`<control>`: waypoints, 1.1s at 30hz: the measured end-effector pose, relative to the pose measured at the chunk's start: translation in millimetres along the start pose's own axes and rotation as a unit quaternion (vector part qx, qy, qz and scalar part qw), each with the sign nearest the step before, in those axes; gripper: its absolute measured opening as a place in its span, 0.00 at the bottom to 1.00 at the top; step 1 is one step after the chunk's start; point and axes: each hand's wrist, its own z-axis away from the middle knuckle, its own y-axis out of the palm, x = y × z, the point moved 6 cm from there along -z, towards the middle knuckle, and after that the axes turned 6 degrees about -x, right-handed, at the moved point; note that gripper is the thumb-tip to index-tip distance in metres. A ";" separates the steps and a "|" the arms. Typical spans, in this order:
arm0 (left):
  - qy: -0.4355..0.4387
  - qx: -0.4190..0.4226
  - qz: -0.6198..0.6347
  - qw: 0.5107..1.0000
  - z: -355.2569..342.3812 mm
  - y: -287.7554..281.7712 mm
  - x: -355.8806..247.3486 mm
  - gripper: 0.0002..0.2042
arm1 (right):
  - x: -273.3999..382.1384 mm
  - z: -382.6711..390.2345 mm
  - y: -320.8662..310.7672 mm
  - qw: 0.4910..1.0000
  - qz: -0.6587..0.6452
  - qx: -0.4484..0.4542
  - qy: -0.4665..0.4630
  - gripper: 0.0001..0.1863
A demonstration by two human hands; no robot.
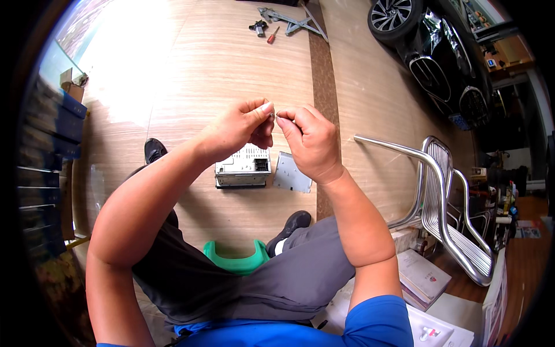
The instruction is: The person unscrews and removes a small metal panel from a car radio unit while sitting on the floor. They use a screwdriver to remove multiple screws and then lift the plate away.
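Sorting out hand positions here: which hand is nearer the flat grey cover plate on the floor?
Right. The right hand is directly above the grey cover plate; the left hand is up-left, over the metal car stereo unit.

The left hand (pixel 240 124) and the right hand (pixel 309 141) are held together above the floor (pixel 231 58), fingers (pixel 267 110) almost touching. Directly beneath the fingers, a car stereo unit (pixel 243 168) is set on the floor, with a flat metal plate (pixel 292 172) just to its right. Far beyond the fingers, a screwdriver (pixel 273 36) and a metal bracket (pixel 292 22) are laid. A metal chair (pixel 439 202) is placed well to the right of the fingers, and a stool (pixel 236 259) is placed nearer the body, between the legs.
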 end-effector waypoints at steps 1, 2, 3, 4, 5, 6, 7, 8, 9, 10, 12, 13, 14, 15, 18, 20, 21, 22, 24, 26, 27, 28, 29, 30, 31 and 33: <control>0.001 -0.002 0.001 1.000 0.5 -1.1 0.4 0.15 | 0.6 0.2 1.4 1.000 -0.001 0.001 -0.002 0.04; 0.003 -0.005 -0.008 1.000 1.3 0.1 -1.5 0.15 | 2.5 -0.4 1.9 1.000 0.002 0.002 -0.011 0.04; 0.004 -0.009 -0.017 1.000 2.0 0.8 -2.8 0.15 | 4.1 -1.0 2.8 1.000 0.004 0.003 -0.020 0.05; 0.006 -0.012 -0.015 1.000 2.2 0.9 -3.4 0.15 | 3.6 -0.9 4.6 1.000 0.003 0.005 -0.022 0.05; 0.016 -0.016 -0.027 0.999 2.3 0.3 -3.6 0.16 | 3.1 -0.4 5.9 1.000 0.008 -0.005 -0.029 0.05; 0.026 -0.020 -0.039 0.999 2.3 -0.6 -3.6 0.16 | 3.8 -0.4 7.5 0.999 0.012 -0.014 -0.037 0.05; 0.026 -0.025 -0.036 0.999 0.6 -1.9 -3.0 0.16 | 4.1 -1.1 9.1 0.999 0.009 -0.009 -0.039 0.05; 0.034 -0.023 -0.065 0.997 0.0 -1.2 -3.7 0.16 | 3.5 -0.3 9.7 0.999 0.013 -0.003 -0.034 0.04; 0.042 -0.021 -0.093 0.995 -0.2 -0.8 -4.0 0.17 | 2.9 0.3 10.7 0.999 0.018 0.004 -0.030 0.04; 0.040 -0.030 -0.088 0.995 -0.1 -1.7 -3.0 0.17 | 3.1 0.9 12.4 0.999 0.011 0.013 -0.031 0.04; 0.045 -0.039 -0.120 0.991 1.1 0.1 -7.8 0.17 | 1.5 0.8 13.3 0.999 0.032 0.002 -0.021 0.04; 0.045 -0.045 -0.133 0.989 1.0 -1.8 -7.7 0.17 | 0.8 1.4 15.5 1.000 0.027 0.006 -0.001 0.03; 0.045 -0.052 -0.128 0.989 3.0 -3.0 -11.4 0.17 | 0.5 1.5 18.7 1.000 0.023 0.014 -0.004 0.03; 0.029 -0.045 -0.146 0.988 5.8 -3.0 -14.3 0.17 | -2.4 2.2 21.3 1.000 0.015 0.013 0.003 0.03; 0.020 -0.043 -0.149 0.988 3.1 -14.1 -9.8 0.17 | -10.9 5.3 32.5 0.999 -0.011 0.023 0.026 0.02; 0.062 -0.103 -0.254 0.960 -2.0 -27.2 -11.8 0.17 | -28.9 8.7 38.6 0.994 0.007 0.040 0.106 0.02; 0.120 -0.148 -0.340 0.921 -2.9 -35.3 -20.2 0.16 | -35.1 10.4 42.7 0.991 -0.005 0.049 0.124 0.04; 0.134 -0.188 -0.381 0.896 -3.4 -44.7 -24.4 0.15 | -39.0 13.1 50.9 0.991 -0.008 0.057 0.120 0.04; 0.193 -0.238 -0.413 0.857 1.3 -51.2 -38.7 0.15 | -60.2 24.4 70.6 0.971 -0.064 0.104 0.205 0.04; 0.194 -0.243 -0.426 0.850 3.0 -54.3 -49.0 0.14 | -66.3 36.2 99.8 0.964 0.000 0.198 0.177 0.05; 0.197 -0.240 -0.440 0.842 2.0 -52.7 -51.5 0.14 | -69.9 46.5 115.4 0.956 0.015 0.221 0.193 0.07; 0.198 -0.244 -0.436 0.843 1.8 -50.7 -53.4 0.14 | -71.7 55.2 132.5 0.954 0.029 0.265 0.138 0.09; 0.199 -0.238 -0.450 0.837 0.7 -48.2 -54.1 0.14 | -78.0 68.6 152.0 0.951 0.004 0.288 0.107 0.09; 0.200 -0.232 -0.464 0.831 0.8 -47.3 -54.2 0.14 | -75.2 80.5 169.0 0.926 -0.015 0.341 0.159 0.09; 0.201 -0.221 -0.472 0.830 1.1 -46.2 -53.8 0.14 | -78.4 92.4 187.5 0.917 0.003 0.369 0.153 0.09; 0.231 -0.217 -0.451 0.834 2.7 -40.3 -53.7 0.12 | -96.7 115.7 217.6 0.906 0.030 0.403 0.129 0.09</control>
